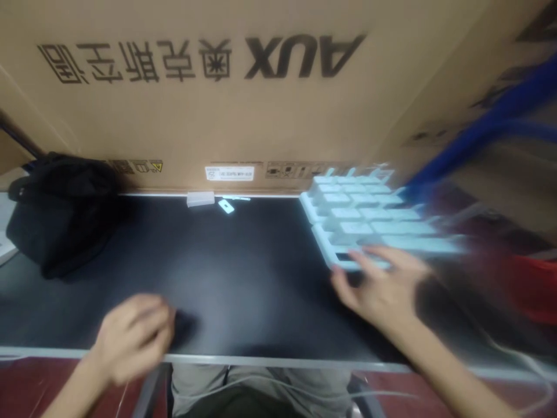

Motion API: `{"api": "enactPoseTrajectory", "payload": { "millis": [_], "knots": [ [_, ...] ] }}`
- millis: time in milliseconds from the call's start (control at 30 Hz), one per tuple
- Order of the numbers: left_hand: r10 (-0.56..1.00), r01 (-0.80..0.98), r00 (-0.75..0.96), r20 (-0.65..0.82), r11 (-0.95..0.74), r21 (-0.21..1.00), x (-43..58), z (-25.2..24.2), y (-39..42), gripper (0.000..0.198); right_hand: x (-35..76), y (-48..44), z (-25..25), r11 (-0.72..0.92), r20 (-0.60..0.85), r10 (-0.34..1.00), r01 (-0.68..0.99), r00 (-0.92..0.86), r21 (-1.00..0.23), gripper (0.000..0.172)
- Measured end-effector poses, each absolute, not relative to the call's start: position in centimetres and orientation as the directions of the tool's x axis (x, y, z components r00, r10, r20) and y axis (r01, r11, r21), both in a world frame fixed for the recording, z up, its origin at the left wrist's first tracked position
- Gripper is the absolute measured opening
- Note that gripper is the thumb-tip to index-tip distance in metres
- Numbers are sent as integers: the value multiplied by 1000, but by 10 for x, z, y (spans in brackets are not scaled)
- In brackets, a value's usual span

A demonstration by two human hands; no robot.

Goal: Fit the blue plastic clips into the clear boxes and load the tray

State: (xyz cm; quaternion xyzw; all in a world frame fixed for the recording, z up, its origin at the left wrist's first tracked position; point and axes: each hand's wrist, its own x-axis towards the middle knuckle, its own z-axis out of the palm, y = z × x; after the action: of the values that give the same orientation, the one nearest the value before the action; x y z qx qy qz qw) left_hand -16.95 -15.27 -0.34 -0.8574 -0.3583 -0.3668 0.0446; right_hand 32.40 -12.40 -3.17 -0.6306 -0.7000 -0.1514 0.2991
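Light blue plastic trays (354, 227), divided into rows of raised blocks with small upright tabs, lie at the right of the black table (235, 278). My right hand (385, 284) is at their near edge, thumb and fingers apart, the fingertips at the front frame. Blur hides how firmly they touch. My left hand (134, 337) is curled closed over the front left of the table. Nothing shows in its fingers, though the inside of the palm is hidden.
A large cardboard box (217, 116) stands behind the table. A black cloth bag (65, 215) lies at left. Along the back edge are a small white box (201, 199) and a pale flat piece (226, 206). A blue frame (491, 125) rises at right; a cable (256, 380) crosses below.
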Motion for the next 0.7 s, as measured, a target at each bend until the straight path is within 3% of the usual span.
{"api": "enactPoseTrajectory", "payload": {
  "millis": [33, 67, 133, 267, 333, 467, 700],
  "knots": [
    [533, 672, 528, 662, -739, 59, -161, 8, -123, 21, 302, -115, -31, 306, 588, 792, 940, -165, -149, 45],
    [554, 706, 535, 638, -708, 22, -153, 19, -92, 16, 277, -103, -29, 424, 558, 782, 893, -278, -149, 46],
    [671, 808, 431, 604, -585, 73, -138, 40, -30, 7, 226, -68, -28, 554, 494, 768, 809, -408, -194, 51],
    [823, 907, 337, 457, -414, 78, -115, 43, 73, 28, 152, 20, -27, 419, 309, 894, 850, -325, -318, 65],
    [880, 929, 318, 352, -363, 69, -108, 28, 102, 38, 137, 56, -26, 405, 297, 900, 862, -318, -306, 70],
    [901, 951, 231, 367, -289, 112, -105, -2, 116, 46, 136, 85, -25, 458, 363, 859, 857, -360, -236, 55],
    [887, 899, 312, 341, -392, 198, -115, -7, 115, 41, 162, 65, -23, 405, 300, 891, 895, -341, -187, 46]
  ]
}}
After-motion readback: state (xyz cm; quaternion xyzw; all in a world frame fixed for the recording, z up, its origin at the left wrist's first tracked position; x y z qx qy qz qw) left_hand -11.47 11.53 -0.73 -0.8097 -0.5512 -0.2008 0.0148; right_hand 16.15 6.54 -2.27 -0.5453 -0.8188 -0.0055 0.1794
